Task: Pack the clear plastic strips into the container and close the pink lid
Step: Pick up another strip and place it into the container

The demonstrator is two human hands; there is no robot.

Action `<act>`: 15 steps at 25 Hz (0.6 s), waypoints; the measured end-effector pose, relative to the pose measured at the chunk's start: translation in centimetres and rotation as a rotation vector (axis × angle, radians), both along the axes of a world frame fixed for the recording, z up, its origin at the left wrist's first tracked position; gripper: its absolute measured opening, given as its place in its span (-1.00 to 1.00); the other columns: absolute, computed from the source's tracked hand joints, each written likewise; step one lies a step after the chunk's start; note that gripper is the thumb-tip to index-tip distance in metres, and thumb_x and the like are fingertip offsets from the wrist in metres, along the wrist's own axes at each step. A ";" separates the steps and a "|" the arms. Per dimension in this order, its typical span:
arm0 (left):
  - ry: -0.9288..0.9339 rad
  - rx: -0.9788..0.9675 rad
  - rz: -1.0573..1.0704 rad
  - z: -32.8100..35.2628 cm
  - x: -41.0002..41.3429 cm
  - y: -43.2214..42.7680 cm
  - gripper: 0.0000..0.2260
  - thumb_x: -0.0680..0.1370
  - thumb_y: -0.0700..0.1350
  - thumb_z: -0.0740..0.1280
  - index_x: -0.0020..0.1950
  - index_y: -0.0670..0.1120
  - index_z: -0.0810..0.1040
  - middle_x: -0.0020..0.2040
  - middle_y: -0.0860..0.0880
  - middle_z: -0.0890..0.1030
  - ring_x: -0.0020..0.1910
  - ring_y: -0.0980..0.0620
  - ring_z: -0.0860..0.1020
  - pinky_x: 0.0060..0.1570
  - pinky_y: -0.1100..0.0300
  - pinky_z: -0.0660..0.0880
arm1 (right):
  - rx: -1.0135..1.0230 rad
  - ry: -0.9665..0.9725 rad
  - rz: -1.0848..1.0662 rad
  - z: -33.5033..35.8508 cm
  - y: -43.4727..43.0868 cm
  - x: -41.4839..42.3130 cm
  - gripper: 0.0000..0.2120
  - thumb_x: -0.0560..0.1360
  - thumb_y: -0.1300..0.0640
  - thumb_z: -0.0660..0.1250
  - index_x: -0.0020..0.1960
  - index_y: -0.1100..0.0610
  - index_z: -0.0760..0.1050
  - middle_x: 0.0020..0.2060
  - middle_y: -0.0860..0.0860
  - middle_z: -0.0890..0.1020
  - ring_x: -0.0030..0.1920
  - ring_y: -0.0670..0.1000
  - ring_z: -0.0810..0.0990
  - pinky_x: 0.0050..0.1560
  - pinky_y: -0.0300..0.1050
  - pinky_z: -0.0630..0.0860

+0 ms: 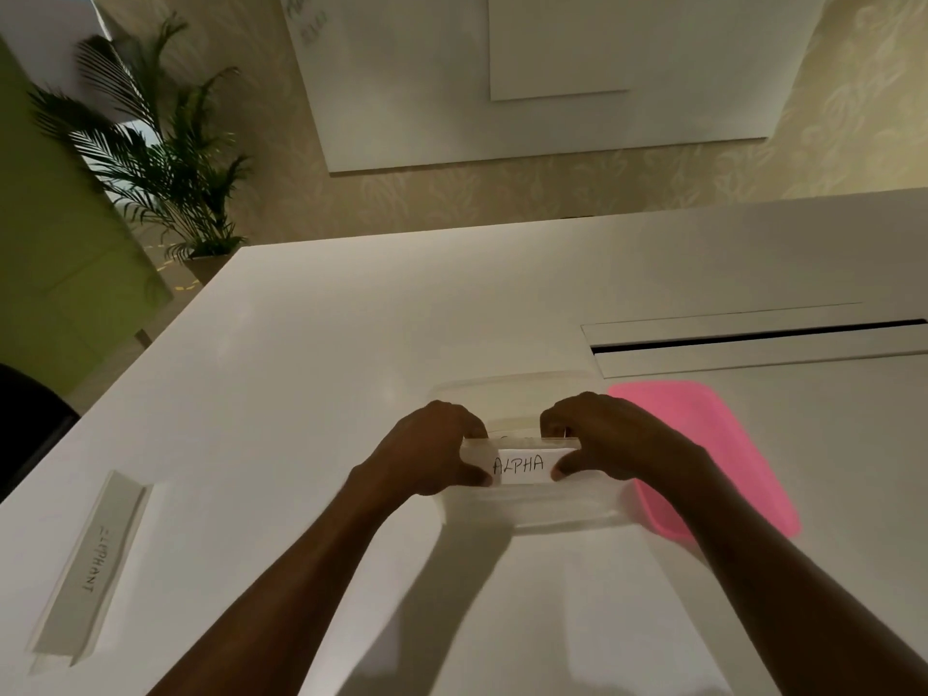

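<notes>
A clear plastic container (527,514) stands open on the white table in front of me. Over its opening I hold a clear plastic strip (519,464) with a white label reading "ALPHA". My left hand (434,452) pinches its left end and my right hand (610,442) pinches its right end. The pink lid (713,454) lies flat on the table just right of the container, partly behind my right wrist. Another clear strip (88,570), labelled "ELEPHANT", lies on the table far to the left. How far the held strip reaches into the container is unclear.
A recessed cable slot (753,339) runs across the white table (351,344) behind the lid. A potted palm (165,158) and a green panel (55,253) stand beyond the table's left edge. A dark chair part (25,419) shows at far left.
</notes>
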State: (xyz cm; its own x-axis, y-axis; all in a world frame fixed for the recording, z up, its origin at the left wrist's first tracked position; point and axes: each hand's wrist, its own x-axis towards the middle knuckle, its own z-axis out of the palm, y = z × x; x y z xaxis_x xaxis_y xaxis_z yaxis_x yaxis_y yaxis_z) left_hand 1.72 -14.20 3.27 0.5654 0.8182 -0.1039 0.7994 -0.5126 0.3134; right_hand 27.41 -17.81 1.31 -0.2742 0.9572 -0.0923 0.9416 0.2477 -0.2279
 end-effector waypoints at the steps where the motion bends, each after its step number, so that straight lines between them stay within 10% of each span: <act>1: 0.033 -0.007 -0.005 -0.3 0.1 0.1 -0.59 0.40 0.13 0.57 0.20 0.04 0.69 0.10 0.04 0.67 0.08 -0.01 0.60 0.09 0.01 0.58 | -0.007 -0.032 0.007 -0.4 0.2 -0.3 -0.62 0.38 -0.13 0.60 0.04 0.02 0.55 -0.03 -0.07 0.66 -0.04 0.05 0.62 -0.05 0.00 0.56; 15: 0.228 0.037 -0.059 -2.0 0.9 1.2 -0.58 0.49 0.15 0.46 0.32 0.07 0.63 0.19 0.01 0.67 0.18 -0.07 0.62 0.17 0.03 0.56 | -0.064 -0.022 -0.053 -1.2 0.1 -0.7 -0.54 0.48 -0.09 0.53 0.34 0.00 0.60 0.23 -0.04 0.65 0.18 0.04 0.62 0.16 -0.03 0.54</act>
State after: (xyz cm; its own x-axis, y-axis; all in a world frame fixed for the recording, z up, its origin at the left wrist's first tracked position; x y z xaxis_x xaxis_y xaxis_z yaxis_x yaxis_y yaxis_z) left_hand 2.65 -13.01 1.26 0.5776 0.7903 -0.2046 0.8157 -0.5682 0.1082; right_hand 26.75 -17.69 0.16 -0.2210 0.9623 -0.1589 0.9579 0.1835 -0.2208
